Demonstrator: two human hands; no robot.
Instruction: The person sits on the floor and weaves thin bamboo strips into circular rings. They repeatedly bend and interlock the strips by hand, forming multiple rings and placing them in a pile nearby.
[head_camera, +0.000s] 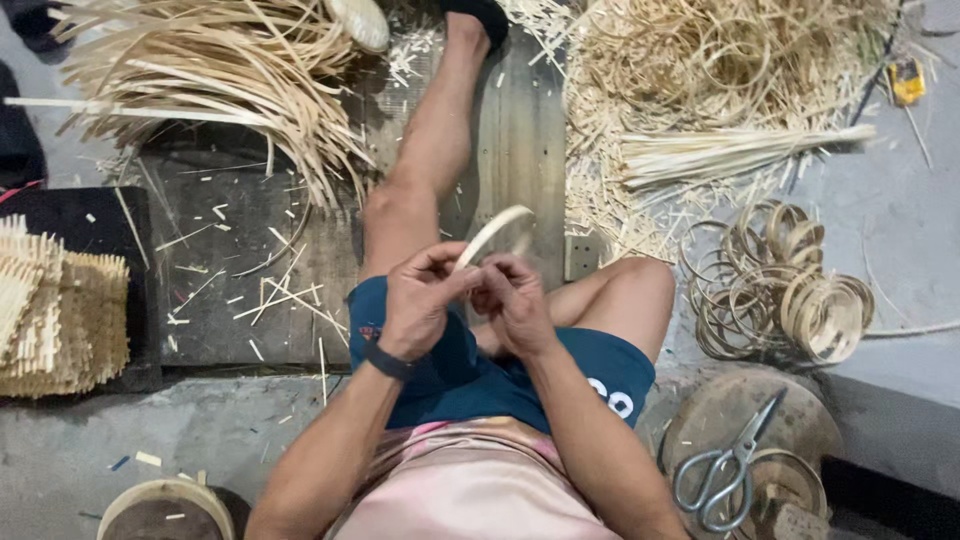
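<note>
Bamboo strip (492, 233) is bent into a curve right over the lap, held by both hands. Left hand (420, 300) pinches the lower end between thumb and fingers, right hand (515, 300) is closed around the same end just beside it, knuckles touching. Scissors (722, 478) sit on a round wood block (745, 415) to the right, near a heap of finished rings (775, 285). Loose strips (230, 70) piled upper left on the planks (250, 260).
</note>
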